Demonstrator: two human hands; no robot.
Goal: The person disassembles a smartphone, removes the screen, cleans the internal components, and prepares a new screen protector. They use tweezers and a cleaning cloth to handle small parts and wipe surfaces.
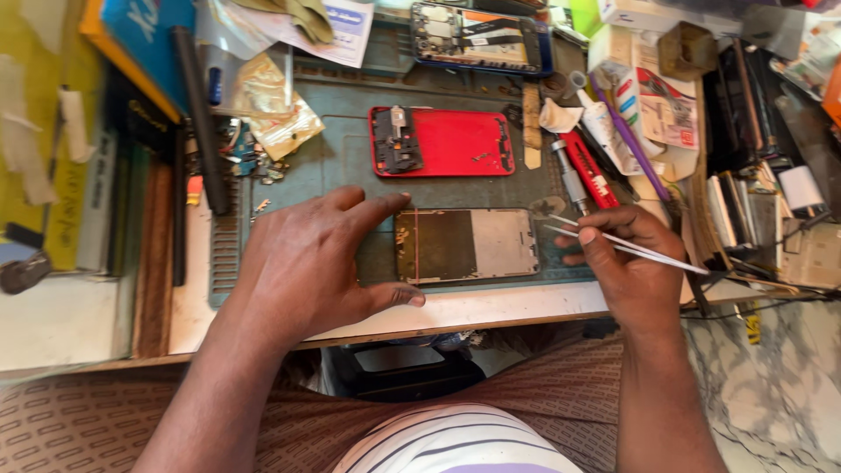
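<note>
We brace the opened phone [464, 245] with our flat, ungripping left hand [307, 258]; right hand [626, 263] pinches tweezers [626, 247]; next, we judge, a fine pick inside.

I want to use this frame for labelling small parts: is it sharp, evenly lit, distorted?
Head view: the centre is sharp, the red phone back and phone frame crisp; light is soft and even, with faint shadow under the left hand; wide-angle bending curves the edges; the tweezers in the right hand show slight glare.
</note>
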